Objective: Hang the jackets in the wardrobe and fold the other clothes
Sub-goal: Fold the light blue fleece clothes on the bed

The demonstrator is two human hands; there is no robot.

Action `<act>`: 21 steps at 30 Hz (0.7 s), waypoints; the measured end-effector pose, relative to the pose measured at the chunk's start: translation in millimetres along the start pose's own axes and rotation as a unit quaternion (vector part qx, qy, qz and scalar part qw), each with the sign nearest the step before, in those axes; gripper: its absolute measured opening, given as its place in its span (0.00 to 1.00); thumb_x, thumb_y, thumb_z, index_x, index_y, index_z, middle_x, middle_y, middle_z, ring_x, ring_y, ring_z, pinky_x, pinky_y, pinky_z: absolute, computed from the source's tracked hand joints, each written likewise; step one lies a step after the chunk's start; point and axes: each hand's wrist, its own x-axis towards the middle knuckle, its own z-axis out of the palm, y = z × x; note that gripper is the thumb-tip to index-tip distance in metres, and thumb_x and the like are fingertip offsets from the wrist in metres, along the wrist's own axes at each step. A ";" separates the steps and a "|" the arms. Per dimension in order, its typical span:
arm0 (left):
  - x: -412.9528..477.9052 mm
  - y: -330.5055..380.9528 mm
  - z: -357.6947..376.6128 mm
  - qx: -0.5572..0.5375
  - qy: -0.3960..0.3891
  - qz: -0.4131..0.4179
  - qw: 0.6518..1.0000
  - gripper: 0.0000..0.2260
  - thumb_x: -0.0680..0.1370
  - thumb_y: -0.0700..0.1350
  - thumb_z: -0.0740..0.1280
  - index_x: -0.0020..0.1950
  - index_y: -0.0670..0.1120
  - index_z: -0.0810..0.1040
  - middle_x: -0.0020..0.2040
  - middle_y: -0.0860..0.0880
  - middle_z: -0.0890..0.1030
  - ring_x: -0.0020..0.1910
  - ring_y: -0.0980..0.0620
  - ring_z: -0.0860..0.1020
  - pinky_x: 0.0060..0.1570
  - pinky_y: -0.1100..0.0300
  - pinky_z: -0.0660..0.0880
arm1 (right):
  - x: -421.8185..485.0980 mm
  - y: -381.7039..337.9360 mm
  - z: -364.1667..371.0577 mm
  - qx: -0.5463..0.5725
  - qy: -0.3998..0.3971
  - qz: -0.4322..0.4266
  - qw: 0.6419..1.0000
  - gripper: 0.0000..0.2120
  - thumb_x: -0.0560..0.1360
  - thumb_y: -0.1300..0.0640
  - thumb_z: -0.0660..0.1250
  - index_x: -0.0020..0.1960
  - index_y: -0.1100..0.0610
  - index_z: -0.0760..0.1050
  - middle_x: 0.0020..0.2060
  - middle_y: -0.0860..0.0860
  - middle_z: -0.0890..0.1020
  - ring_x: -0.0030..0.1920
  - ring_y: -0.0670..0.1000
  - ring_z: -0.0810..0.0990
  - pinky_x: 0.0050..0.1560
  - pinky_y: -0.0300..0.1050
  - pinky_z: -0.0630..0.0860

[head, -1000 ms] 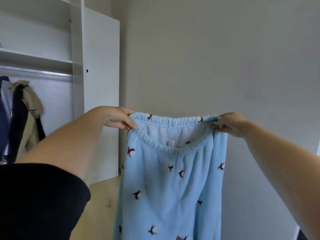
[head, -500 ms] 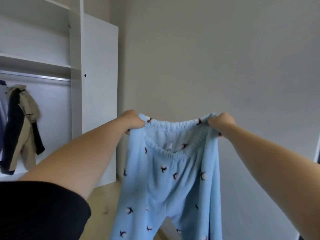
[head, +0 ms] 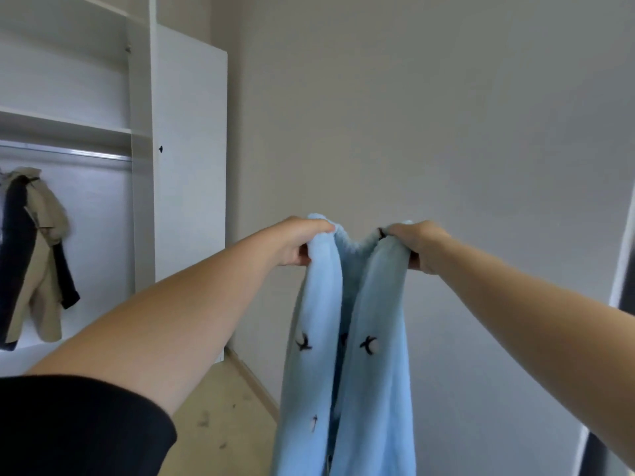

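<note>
Both hands' grip bunches blue trousers (head: 347,338) waistband before bare wall (head: 446,132)

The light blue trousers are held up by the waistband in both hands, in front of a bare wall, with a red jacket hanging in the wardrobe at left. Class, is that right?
Not quite. In the head view the jacket is beige and dark, not red. The left hand and right hand do hold the light blue trousers up.

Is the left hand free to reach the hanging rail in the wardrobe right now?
Probably not: the left hand grips the blue trousers, as does the right hand, and the rail lies well off left.
</note>
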 end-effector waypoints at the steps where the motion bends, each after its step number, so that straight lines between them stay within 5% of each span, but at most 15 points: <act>1: -4.0 -1.0 6.0 0.033 -0.040 -0.009 0.999 0.04 0.78 0.43 0.66 0.48 0.44 0.74 0.40 0.47 0.80 0.33 0.53 0.80 0.29 0.63 0.78 | -5.7 1.1 6.1 -0.012 -0.014 -0.010 1.000 0.10 0.73 0.60 0.71 0.37 0.61 0.72 0.33 0.56 0.78 0.30 0.51 0.78 0.18 0.39 0.73; 3: -8.1 -3.2 14.0 0.055 -0.082 -0.021 0.995 0.05 0.78 0.45 0.66 0.46 0.44 0.75 0.39 0.48 0.81 0.29 0.56 0.81 0.28 0.65 0.78 | -17.7 3.2 14.4 -0.029 -0.033 -0.026 0.999 0.08 0.73 0.61 0.69 0.37 0.61 0.73 0.34 0.56 0.79 0.31 0.52 0.79 0.20 0.39 0.74; 6: -8.1 -7.4 17.0 0.023 -0.117 -0.026 0.993 0.07 0.79 0.47 0.65 0.51 0.44 0.76 0.43 0.48 0.82 0.35 0.55 0.82 0.34 0.63 0.79 | -26.8 5.8 17.8 -0.042 -0.067 -0.035 0.996 0.07 0.75 0.59 0.67 0.44 0.63 0.75 0.38 0.55 0.80 0.35 0.51 0.80 0.25 0.39 0.76; 12: -10.0 -15.1 20.9 -0.039 -0.134 0.002 0.990 0.11 0.81 0.49 0.61 0.54 0.43 0.76 0.48 0.46 0.81 0.45 0.51 0.80 0.49 0.59 0.76 | -31.0 10.3 5.6 -0.073 -0.127 -0.096 0.984 0.12 0.80 0.59 0.62 0.56 0.66 0.76 0.54 0.61 0.81 0.52 0.57 0.81 0.56 0.51 0.78; 17: -16.5 -15.0 31.2 -0.085 -0.145 0.030 0.985 0.17 0.83 0.52 0.52 0.58 0.41 0.73 0.46 0.45 0.77 0.41 0.51 0.76 0.43 0.60 0.74 | -36.5 17.5 -6.3 -0.058 -0.281 -0.121 0.950 0.14 0.76 0.63 0.67 0.61 0.63 0.75 0.55 0.56 0.82 0.56 0.54 0.81 0.57 0.46 0.76; 21: -16.2 -12.1 30.5 -0.029 -0.180 0.073 0.981 0.29 0.84 0.53 0.42 0.61 0.34 0.74 0.50 0.42 0.78 0.45 0.50 0.74 0.50 0.57 0.70 | -34.7 25.2 -11.0 -0.045 -0.299 -0.154 0.941 0.23 0.70 0.65 0.74 0.63 0.60 0.74 0.56 0.55 0.82 0.57 0.54 0.81 0.61 0.50 0.75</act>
